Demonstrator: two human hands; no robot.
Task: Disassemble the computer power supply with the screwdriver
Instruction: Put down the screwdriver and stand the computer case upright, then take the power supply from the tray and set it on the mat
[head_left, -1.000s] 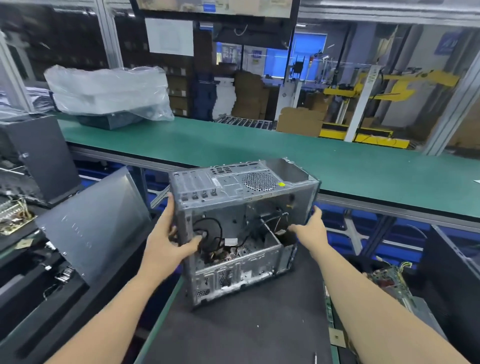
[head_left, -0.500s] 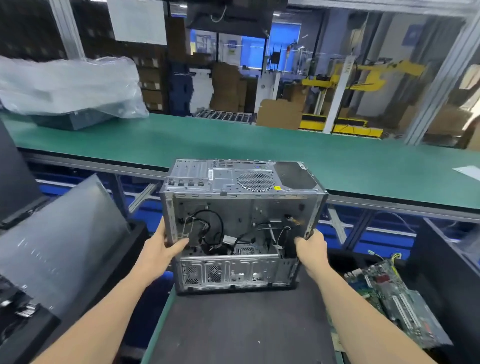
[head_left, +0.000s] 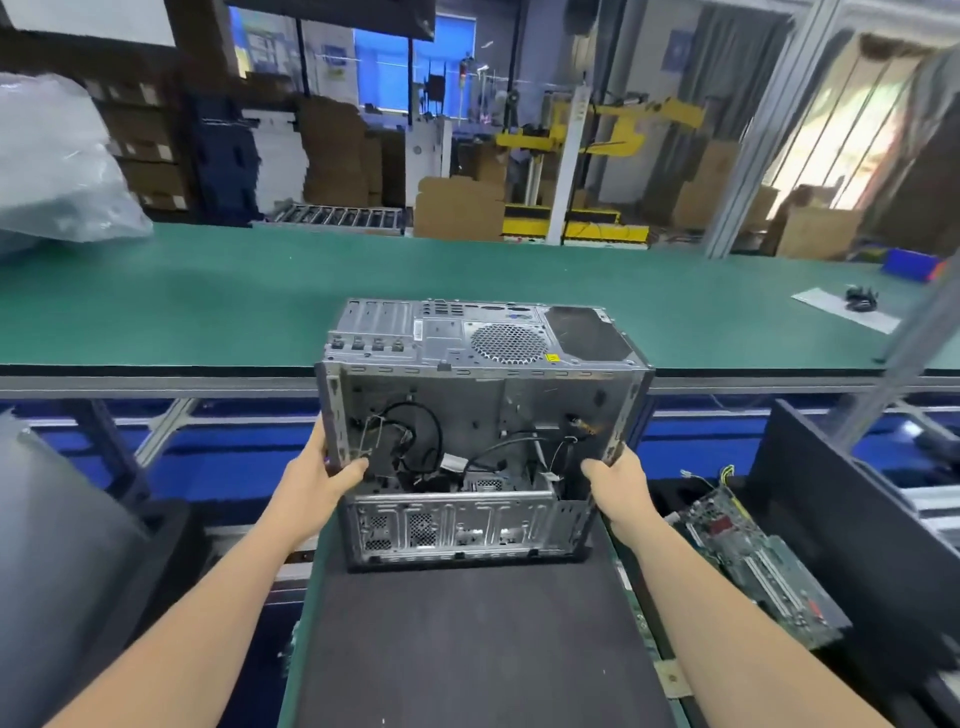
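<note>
**Computer case (head_left: 483, 415) now level, open side facing viewer**

Desk (head_left: 467, 649) carries the case at its far end. A second ago it was tilted and skewed; now it stands square. Left hand (head_left: 317, 483) and right hand (head_left: 618, 488) each hold a grip curled round a side edge. No power supply discernible; rear cut-out (head_left: 587, 335) looks dark. No screwdriver visible. Likely positioning done, tool next.

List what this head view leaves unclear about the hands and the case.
Head view:
- Fingers of left hand: behind left wall of computer case; only thumb shows.
- Fingers of right hand: behind the case's right wall.
- dark item on far paper: too small.
- screwdriver: nowhere in view.
</note>
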